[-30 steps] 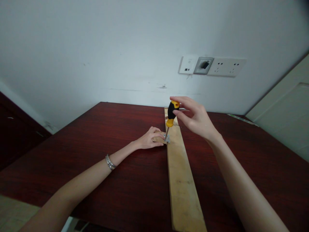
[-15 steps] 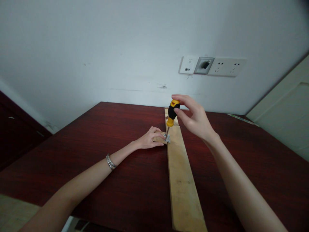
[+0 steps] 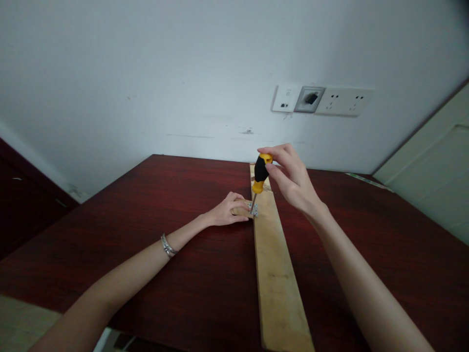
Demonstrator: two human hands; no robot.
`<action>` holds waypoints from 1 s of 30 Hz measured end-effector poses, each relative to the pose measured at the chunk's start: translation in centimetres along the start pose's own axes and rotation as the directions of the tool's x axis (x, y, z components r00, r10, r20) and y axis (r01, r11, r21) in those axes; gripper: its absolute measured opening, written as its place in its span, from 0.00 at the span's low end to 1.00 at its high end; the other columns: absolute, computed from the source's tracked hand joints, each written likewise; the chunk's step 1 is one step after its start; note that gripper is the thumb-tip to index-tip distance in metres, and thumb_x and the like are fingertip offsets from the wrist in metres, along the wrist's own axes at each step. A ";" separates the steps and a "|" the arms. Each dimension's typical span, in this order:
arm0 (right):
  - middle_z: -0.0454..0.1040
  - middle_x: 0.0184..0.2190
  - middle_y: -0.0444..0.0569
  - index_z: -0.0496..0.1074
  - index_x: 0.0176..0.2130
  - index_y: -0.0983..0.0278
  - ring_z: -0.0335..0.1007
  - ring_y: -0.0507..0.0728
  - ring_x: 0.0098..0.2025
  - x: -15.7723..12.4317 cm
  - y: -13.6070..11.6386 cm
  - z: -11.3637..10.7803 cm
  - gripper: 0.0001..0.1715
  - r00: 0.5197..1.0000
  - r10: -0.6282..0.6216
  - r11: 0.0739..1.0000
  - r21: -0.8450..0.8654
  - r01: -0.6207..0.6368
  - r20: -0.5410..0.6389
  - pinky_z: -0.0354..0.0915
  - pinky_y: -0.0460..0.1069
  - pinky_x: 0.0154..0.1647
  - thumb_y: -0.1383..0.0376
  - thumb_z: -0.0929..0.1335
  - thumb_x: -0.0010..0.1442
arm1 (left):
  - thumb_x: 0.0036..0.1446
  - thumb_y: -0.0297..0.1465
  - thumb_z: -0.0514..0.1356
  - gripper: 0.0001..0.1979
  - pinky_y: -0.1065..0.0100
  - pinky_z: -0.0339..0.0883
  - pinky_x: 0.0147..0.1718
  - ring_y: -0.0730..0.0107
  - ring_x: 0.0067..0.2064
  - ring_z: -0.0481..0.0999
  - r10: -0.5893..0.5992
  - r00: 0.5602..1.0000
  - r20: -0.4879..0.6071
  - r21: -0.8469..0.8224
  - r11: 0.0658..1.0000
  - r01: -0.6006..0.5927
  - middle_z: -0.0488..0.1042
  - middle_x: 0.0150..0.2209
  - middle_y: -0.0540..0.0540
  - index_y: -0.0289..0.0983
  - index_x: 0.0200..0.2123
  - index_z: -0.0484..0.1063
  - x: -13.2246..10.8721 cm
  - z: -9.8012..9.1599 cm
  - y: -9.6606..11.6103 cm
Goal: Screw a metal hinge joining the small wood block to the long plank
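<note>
"What's biggest?"
"The red-brown bench [image 3: 190, 181]. It spreads wide on both sides of the long board [image 3: 276, 274], which runs from the far edge toward the near edge."
"And the hands?"
"The right hand [image 3: 289, 178] pinches the screwdriver [image 3: 261, 168] by its handle. The left hand [image 3: 227, 210] curls over the small wood piece [image 3: 240, 211], beside the board."
"Where's the screwdriver?"
"Nearer the far edge, pointing down at the metal plate [image 3: 255, 210], handle leaning a little right."

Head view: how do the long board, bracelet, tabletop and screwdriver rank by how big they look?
Largest to smallest:
1. Tabletop
2. Long board
3. Screwdriver
4. Bracelet
</note>
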State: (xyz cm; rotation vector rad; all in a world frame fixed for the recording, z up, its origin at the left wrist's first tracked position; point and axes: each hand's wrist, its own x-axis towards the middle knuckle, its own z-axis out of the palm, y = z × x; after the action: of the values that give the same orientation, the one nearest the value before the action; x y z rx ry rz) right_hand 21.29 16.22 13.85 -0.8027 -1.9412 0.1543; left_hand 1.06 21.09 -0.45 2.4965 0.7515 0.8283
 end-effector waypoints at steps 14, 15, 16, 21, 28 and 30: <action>0.71 0.42 0.48 0.69 0.45 0.58 0.68 0.57 0.42 0.1 0.4 0.3 0.15 0.999 -0.043 0.999 -0.033 0.042 -0.030 0.68 0.53 0.40 0.60 0.68 0.57 | 0.52 0.37 0.66 0.14 0.55 0.59 0.54 0.61 0.52 0.62 -0.003 1.000 0.004 -0.004 1.000 0.003 0.65 0.48 0.43 0.41 0.42 0.74 -0.1 0.0 -0.1; 0.70 0.42 0.49 0.69 0.46 0.58 0.67 0.57 0.43 0.1 0.2 0.1 0.15 0.999 -0.039 0.999 -0.031 0.038 -0.021 0.68 0.54 0.42 0.61 0.67 0.58 | 0.52 0.37 0.65 0.14 0.55 0.59 0.54 0.61 0.52 0.63 -0.002 1.000 0.005 -0.003 1.000 0.002 0.65 0.48 0.43 0.41 0.42 0.74 -0.1 0.0 -0.1; 0.70 0.42 0.49 0.69 0.47 0.57 0.67 0.58 0.44 0.1 0.1 -0.1 0.15 0.999 -0.034 0.999 -0.025 0.034 -0.008 0.68 0.55 0.44 0.62 0.66 0.59 | 0.52 0.37 0.65 0.14 0.55 0.59 0.54 0.61 0.52 0.63 -0.006 1.000 0.007 -0.001 1.000 0.006 0.65 0.48 0.43 0.41 0.42 0.74 -0.1 0.0 -0.1; 0.68 0.48 0.51 0.67 0.54 0.55 0.67 0.59 0.48 0.1 0.2 -0.5 0.22 0.997 -0.047 0.999 0.004 0.047 0.053 0.69 0.56 0.45 0.64 0.63 0.60 | 0.52 0.37 0.66 0.14 0.54 0.59 0.55 0.60 0.52 0.63 -0.018 1.000 0.012 0.007 1.000 0.018 0.65 0.49 0.43 0.41 0.42 0.74 0.0 0.1 -0.1; 0.68 0.49 0.51 0.63 0.56 0.54 0.68 0.59 0.44 0.1 1.0 0.3 0.27 1.000 -0.024 0.999 -0.040 0.024 -0.001 0.71 0.55 0.42 0.57 0.67 0.58 | 0.52 0.37 0.66 0.14 0.56 0.60 0.54 0.61 0.52 0.63 0.006 1.000 -0.003 -0.009 1.000 -0.006 0.65 0.48 0.43 0.41 0.42 0.74 -0.1 0.1 -0.3; 0.67 0.47 0.50 0.65 0.53 0.55 0.68 0.58 0.45 0.1 0.9 0.5 0.25 1.000 -0.008 1.000 -0.011 0.008 -0.013 0.72 0.55 0.43 0.56 0.68 0.57 | 0.52 0.37 0.65 0.14 0.56 0.60 0.54 0.61 0.52 0.63 0.017 1.000 -0.008 -0.011 1.000 -0.017 0.65 0.47 0.43 0.40 0.42 0.74 -0.1 0.1 -0.2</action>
State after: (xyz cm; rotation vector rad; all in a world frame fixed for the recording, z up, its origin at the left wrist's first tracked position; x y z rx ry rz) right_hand 21.31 17.05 13.28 -0.8011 -1.9346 0.1338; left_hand 1.00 21.20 -0.69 2.4950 0.7273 0.8470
